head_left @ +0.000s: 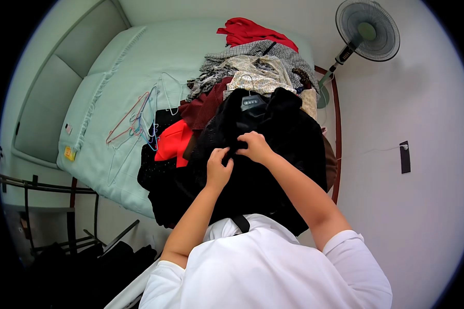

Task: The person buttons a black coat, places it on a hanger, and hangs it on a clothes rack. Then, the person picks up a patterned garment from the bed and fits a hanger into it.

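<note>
A black, fluffy coat [288,134] lies spread over the pile on the bed, its collar toward the far side. A dark hanger [252,102] with a metal hook sits inside its neck. My left hand [219,169] pinches the coat's front, left of the middle. Just above and to the right, my right hand [256,148] grips the front edge with bent fingers. The fingertips of both hands are close together, and the small bit of coat between them is partly hidden.
Several thin hangers [148,119] lie on the pale green bed [119,77]. Heaped clothes surround the coat, including a bright red garment [171,144] and a patterned one [263,72]. A standing fan [367,32] is at the far right; a dark metal rack [51,186] stands lower left.
</note>
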Demonstrator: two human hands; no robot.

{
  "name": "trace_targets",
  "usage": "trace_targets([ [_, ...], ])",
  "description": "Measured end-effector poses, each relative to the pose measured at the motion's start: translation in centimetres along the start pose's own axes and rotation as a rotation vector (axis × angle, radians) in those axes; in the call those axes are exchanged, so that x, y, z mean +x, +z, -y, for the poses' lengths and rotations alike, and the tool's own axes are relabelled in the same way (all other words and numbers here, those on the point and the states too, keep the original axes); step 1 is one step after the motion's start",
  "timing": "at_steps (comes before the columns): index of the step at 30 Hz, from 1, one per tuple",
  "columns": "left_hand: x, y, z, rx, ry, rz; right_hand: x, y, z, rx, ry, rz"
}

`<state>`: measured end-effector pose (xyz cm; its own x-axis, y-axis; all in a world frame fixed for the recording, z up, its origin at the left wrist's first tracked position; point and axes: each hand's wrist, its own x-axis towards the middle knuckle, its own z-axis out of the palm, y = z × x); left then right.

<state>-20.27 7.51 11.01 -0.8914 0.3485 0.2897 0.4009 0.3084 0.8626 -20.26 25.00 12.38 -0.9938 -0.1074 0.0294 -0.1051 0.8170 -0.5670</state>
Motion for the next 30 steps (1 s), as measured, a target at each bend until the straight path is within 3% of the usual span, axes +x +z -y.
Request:
trace_targets([
  [2,-0.3,0.2,0.1,0.015,-0.009,0.008,0.0,0.1,0.0,-0.058,0.024,0.001],
  [6,-2.5,0.0,1.3,0.241,0.149,0.239,-1.2,2.2,-3.5,-0.026,0.121,-0.048],
  [10,-5.5,-0.4,4.7,0.268,0.136,0.449,-4.7,3.5,-8.7,-0.027,0.308,0.126],
  [12,-6.4,-0.7,5.5,0.246,0.147,0.557,-6.8,3.5,-8.6,-0.503,0.285,0.116],
  [13,-6.6,-1.2,5.0,0.244,0.147,0.552,-6.9,2.8,-7.9,-0.507,0.282,0.117],
  [15,-7.2,-1.8,4.0,0.366,0.187,0.467,-7.1,1.4,-6.6,-0.499,0.64,-0.044],
  [16,-7.6,-1.9,4.6,0.367,0.189,0.459,-7.6,1.7,-8.8,-0.507,0.638,-0.158],
  [18,-7.9,-2.6,6.3,0.037,-0.03,0.41,-8.8,0.5,-12.0,-0.501,0.633,-0.403],
  [19,-7.3,-3.7,6.2,-0.197,-0.321,0.415,-9.2,-0.8,-12.1,-0.62,0.746,-0.41],
  [21,-6.6,-4.5,9.0,-0.233,-0.371,0.217,-10.5,-3.5,-13.3,-0.636,0.828,-0.517],
  [24,-3.5,-4.8,10.8,-0.264,-0.42,-0.011,-11.2,-6.5,-15.7,-0.091,1.047,-0.493],
  [25,-1.4,-4.6,11.2,-0.064,-0.386,-0.001,-10.4,-6.7,-17.3,-0.095,1.038,-0.512],
  [27,0.4,-3.1,12.3,0.173,-0.353,0.029,-9.1,-6.6,-19.3,0.091,0.897,-0.301],
  [29,0.9,-1.6,11.8,0.312,-0.306,0.146,-7.4,-7.6,-16.5,-0.245,0.988,-0.41],
  [30,0.4,-0.6,12.2,0.318,-0.35,0.232,-6.6,-7.4,-16.9,-0.399,0.882,-0.366],
])
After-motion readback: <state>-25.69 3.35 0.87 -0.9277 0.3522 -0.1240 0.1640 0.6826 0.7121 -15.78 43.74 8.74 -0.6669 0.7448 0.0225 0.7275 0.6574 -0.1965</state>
